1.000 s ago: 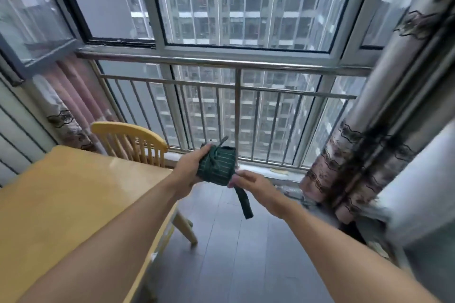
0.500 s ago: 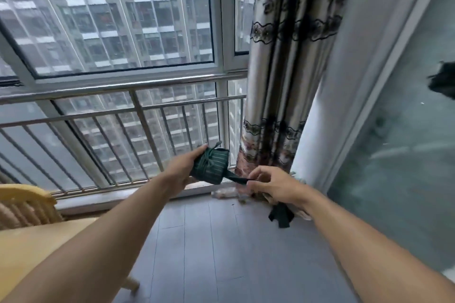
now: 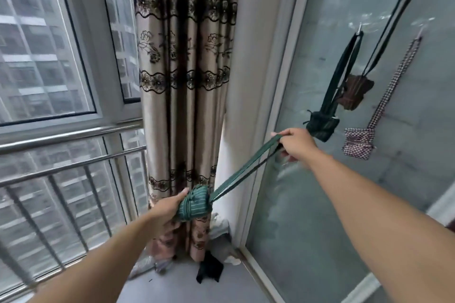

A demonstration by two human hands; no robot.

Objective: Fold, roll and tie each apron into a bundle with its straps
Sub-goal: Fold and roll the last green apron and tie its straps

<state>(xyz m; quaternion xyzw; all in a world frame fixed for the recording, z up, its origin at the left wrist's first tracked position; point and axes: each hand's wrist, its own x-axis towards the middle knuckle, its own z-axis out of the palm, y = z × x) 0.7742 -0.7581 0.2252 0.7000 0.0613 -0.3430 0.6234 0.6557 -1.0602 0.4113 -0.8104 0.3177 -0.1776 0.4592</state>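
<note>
A: While the left hand point(image 3: 167, 209) grips the rolled green striped fabric apron bundle point(image 3: 194, 205) in mid-air before the beige patterned curtain point(image 3: 182, 76), where's the right?

B: The right hand point(image 3: 296, 142) pinches the bundle's dark green loop strap point(image 3: 243, 170), stretched taut, hands well apart, just beside three tied bundles point(image 3: 322, 125) hanging on the grey wall point(image 3: 406, 192)

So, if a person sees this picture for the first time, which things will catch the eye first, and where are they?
First, the green striped apron bundle at lower centre, gripped by the left hand, with its strap loop pulled taut up to the right hand. Next, three tied bundles hang on the glass panel at the right: dark green, brown and checked. Behind stands a patterned beige curtain.
</note>
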